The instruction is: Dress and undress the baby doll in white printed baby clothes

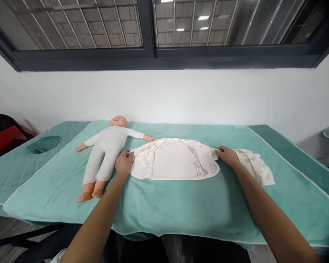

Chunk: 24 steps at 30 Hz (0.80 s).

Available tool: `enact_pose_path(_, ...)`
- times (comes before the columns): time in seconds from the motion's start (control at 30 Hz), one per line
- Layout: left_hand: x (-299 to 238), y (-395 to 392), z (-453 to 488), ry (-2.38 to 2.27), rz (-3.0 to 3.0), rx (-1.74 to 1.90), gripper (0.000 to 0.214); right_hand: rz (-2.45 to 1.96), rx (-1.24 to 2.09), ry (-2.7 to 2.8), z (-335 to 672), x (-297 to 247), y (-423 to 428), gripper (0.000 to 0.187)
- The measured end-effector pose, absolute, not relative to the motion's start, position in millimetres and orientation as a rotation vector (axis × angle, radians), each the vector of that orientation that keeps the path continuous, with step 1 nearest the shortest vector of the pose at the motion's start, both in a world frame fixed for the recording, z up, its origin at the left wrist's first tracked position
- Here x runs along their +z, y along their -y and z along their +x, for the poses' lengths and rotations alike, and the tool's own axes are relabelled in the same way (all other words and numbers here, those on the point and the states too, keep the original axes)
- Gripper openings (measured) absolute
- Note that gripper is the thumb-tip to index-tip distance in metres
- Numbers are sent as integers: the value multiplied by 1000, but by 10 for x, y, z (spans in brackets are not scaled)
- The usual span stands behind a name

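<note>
**Baby Top Held at Both Ends**

Left hand (124, 161) and right hand (228, 155), fingers closed, pinch opposite ends of a white baby top (175, 160) mid-bed (181, 208), between a doll (106, 149) toward the left edge and a patterned cloth (254, 166) toward the right. Even, gentle outward tension should best keep creases away.

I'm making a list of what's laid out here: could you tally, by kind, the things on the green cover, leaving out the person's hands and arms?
Doll: 1
Pale cloths: 2, seemingly separate
Total: 3
</note>
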<state>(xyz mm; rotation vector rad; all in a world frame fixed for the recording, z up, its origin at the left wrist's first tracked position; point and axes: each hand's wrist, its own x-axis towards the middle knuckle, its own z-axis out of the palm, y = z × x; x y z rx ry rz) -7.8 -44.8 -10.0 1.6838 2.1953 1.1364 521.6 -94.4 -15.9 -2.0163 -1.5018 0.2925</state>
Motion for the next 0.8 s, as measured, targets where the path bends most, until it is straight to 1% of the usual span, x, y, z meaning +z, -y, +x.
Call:
enact_pose_path(0.1, -122, 392, -102, -2172, 1684, 1267, 29, -2000, 293, 1393, 5288, -161, 853, 22)
enact_pose_path(0.33, -185, 404, -104, -2128, 1697, 1470, 25, -1942, 64, 1167, 5230, -218, 849, 39)
enact_pose_path(0.43, -182, 415, -70, -2147, 1801, 1496, 22, -1846, -56, 1198, 5214, -212, 847, 37)
enact_pose_path(0.57, -157, 449, -7, -2141, 1975, 1506, 20, -1640, -273, 1407, 5019, -165, 896, 29)
enact_pose_path(0.67, -148, 522, 41, -2066, 2134, 1522, 20, -1516, -197, 1616, 4654, -83, 1032, 27)
enact_pose_path(0.8, -147, 699, 86, -2026, 2311, 1420, 19, -1256, 81, 1716, 3987, 29, 1346, 27)
